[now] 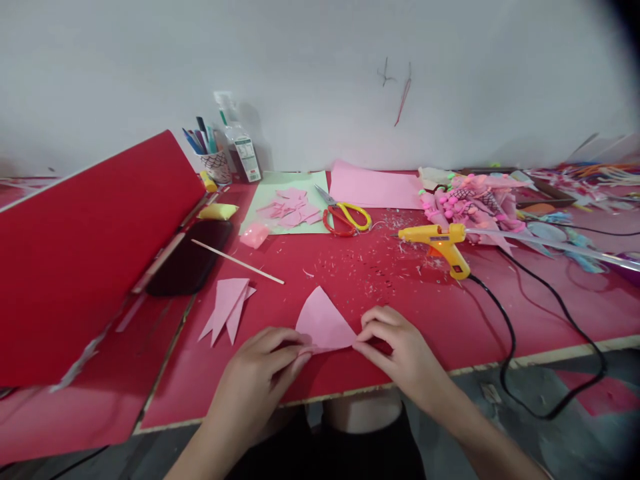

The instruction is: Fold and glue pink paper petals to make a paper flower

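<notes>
Pink fan-shaped paper [325, 320], one piece, held in two hands by the near edge of a red table [310, 260].
Left hand [260, 365]: thumb and fingers pinching the paper's left lower corner. Right hand [403, 350]: fingertips pinching its right corner; the piece's apex points away from the person. Lower edge: perhaps slightly curled, hard to tell at this angle. To the left: overlapping pink cut pieces [227, 307], a thin pale stick [237, 262] beyond them. Farther back: scissors [359, 212], one handle red, one yellow, partly over a pale green sheet [265, 187] bearing pink scraps [290, 207]. To the right: yellow glue gun [441, 243] with black cord [503, 325].
</notes>
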`<state>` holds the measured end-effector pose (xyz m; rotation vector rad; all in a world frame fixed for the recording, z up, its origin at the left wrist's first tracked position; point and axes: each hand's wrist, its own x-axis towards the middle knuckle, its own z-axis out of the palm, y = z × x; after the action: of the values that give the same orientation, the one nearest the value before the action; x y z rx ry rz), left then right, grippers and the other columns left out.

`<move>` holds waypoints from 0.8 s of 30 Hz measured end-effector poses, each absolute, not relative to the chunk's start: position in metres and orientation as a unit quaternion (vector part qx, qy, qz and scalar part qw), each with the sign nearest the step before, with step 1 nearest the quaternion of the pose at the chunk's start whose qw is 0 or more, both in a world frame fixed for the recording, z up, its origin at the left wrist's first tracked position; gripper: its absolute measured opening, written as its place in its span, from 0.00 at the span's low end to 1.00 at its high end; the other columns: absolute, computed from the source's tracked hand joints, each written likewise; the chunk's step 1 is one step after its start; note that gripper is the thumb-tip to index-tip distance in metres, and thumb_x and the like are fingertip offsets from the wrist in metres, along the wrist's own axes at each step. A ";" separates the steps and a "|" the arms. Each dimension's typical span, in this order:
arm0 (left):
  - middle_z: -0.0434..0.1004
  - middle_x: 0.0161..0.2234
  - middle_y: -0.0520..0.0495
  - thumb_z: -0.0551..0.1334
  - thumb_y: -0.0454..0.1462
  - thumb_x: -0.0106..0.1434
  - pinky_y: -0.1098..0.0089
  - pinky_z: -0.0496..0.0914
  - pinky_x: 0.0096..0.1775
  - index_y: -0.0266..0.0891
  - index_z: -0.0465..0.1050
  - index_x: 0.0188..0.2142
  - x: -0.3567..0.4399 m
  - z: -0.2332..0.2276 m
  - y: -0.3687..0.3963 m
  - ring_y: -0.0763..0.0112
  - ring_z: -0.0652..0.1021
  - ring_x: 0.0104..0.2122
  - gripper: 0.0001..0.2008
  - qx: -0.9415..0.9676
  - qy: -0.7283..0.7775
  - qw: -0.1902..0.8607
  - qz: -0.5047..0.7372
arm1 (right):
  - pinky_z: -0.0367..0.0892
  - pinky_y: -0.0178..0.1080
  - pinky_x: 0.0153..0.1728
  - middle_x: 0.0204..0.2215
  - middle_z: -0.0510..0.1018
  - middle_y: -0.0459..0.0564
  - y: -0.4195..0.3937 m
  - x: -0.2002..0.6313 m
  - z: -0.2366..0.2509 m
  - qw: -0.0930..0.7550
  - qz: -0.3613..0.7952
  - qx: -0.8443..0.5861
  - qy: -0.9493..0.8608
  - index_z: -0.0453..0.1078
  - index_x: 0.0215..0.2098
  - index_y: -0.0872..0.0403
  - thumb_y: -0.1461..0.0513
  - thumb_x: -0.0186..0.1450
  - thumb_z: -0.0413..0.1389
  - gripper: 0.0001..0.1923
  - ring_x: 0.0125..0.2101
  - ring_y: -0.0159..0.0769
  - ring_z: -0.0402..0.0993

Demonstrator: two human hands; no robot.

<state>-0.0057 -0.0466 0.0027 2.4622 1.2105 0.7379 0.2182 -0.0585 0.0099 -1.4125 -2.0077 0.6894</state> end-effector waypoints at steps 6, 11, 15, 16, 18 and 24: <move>0.74 0.33 0.51 0.57 0.39 0.58 0.71 0.69 0.34 0.45 0.74 0.34 0.005 0.005 -0.044 0.70 0.74 0.32 0.07 0.842 0.464 0.133 0.241 | 0.59 0.37 0.35 0.28 0.67 0.46 -0.061 0.211 0.007 0.287 0.208 -0.560 -0.749 0.64 0.25 0.54 0.64 0.59 0.52 0.05 0.32 0.34 0.63; 0.75 0.31 0.50 0.56 0.39 0.59 0.71 0.69 0.31 0.44 0.75 0.31 0.011 0.003 -0.042 0.71 0.74 0.30 0.09 0.827 0.493 0.121 0.241 | 0.60 0.37 0.33 0.27 0.68 0.46 -0.060 0.209 0.006 0.279 0.181 -0.580 -0.744 0.63 0.24 0.54 0.64 0.59 0.52 0.05 0.31 0.33 0.63; 0.75 0.30 0.50 0.55 0.40 0.59 0.72 0.68 0.31 0.43 0.75 0.29 0.010 0.003 -0.041 0.71 0.74 0.30 0.10 0.828 0.486 0.119 0.255 | 0.61 0.36 0.34 0.30 0.69 0.46 -0.060 0.210 0.007 0.277 0.187 -0.579 -0.743 0.65 0.29 0.53 0.68 0.58 0.51 0.04 0.33 0.33 0.64; 0.75 0.30 0.50 0.55 0.40 0.59 0.72 0.68 0.31 0.42 0.75 0.29 0.010 0.003 -0.042 0.71 0.74 0.30 0.10 0.827 0.485 0.120 0.257 | 0.61 0.36 0.35 0.30 0.69 0.46 -0.060 0.211 0.008 0.278 0.191 -0.577 -0.744 0.65 0.30 0.53 0.68 0.58 0.51 0.05 0.34 0.33 0.64; 0.75 0.30 0.50 0.55 0.39 0.59 0.72 0.68 0.31 0.42 0.75 0.29 0.009 0.003 -0.042 0.71 0.74 0.30 0.10 0.828 0.484 0.122 0.256 | 0.62 0.36 0.36 0.31 0.69 0.46 -0.061 0.213 0.009 0.279 0.200 -0.574 -0.743 0.66 0.31 0.53 0.69 0.58 0.50 0.07 0.34 0.33 0.65; 0.75 0.32 0.50 0.56 0.38 0.59 0.70 0.69 0.33 0.43 0.75 0.30 0.008 0.002 -0.042 0.70 0.74 0.31 0.09 0.833 0.474 0.134 0.250 | 0.62 0.37 0.37 0.33 0.70 0.47 -0.061 0.221 0.013 0.309 0.262 -0.545 -0.734 0.66 0.34 0.52 0.69 0.61 0.46 0.09 0.35 0.32 0.66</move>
<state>0.0084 -0.0419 0.0023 2.4161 1.3749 0.7259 0.2205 -0.0611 0.0132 -1.4408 -1.9392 0.6923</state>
